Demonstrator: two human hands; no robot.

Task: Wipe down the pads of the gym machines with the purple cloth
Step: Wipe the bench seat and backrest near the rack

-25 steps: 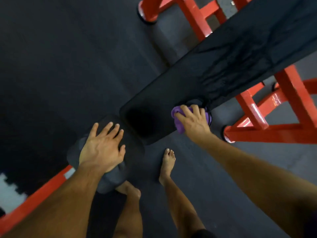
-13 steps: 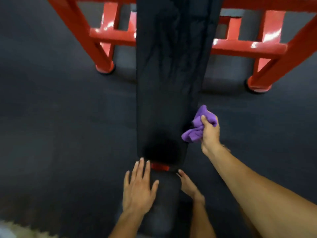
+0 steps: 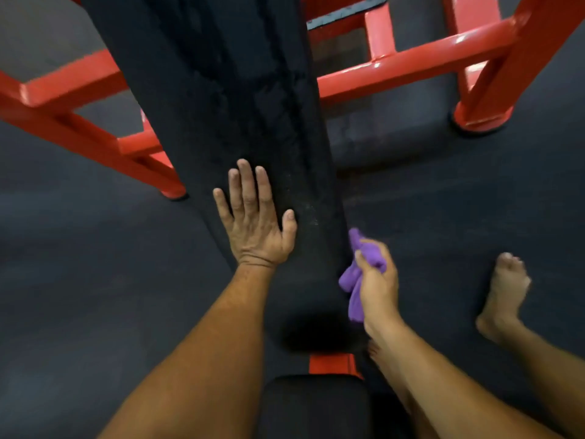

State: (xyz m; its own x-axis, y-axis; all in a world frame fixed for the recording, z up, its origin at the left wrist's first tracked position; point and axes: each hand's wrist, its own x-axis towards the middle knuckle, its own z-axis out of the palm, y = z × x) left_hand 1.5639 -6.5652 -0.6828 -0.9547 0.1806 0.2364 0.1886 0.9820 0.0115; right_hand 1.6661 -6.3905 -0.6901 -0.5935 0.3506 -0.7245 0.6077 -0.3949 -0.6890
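The single head-worn camera looks steeply down and forward from close above a long black bench pad [image 3: 240,99] that runs up the middle of the wide-angle frame, with red frame bars [image 3: 408,63] on both sides and dark floor [image 3: 79,264] around.

Dark grey rubber gym flooring [image 3: 79,280] fills the room underfoot, matte and slightly speckled. A glossy red steel frame [image 3: 411,63] stands on it, its tubes crossing at angles on both sides. One round red foot [image 3: 481,117] rests on the floor at the right, another [image 3: 172,191] at the left. Soft overhead light glints off the red paint.
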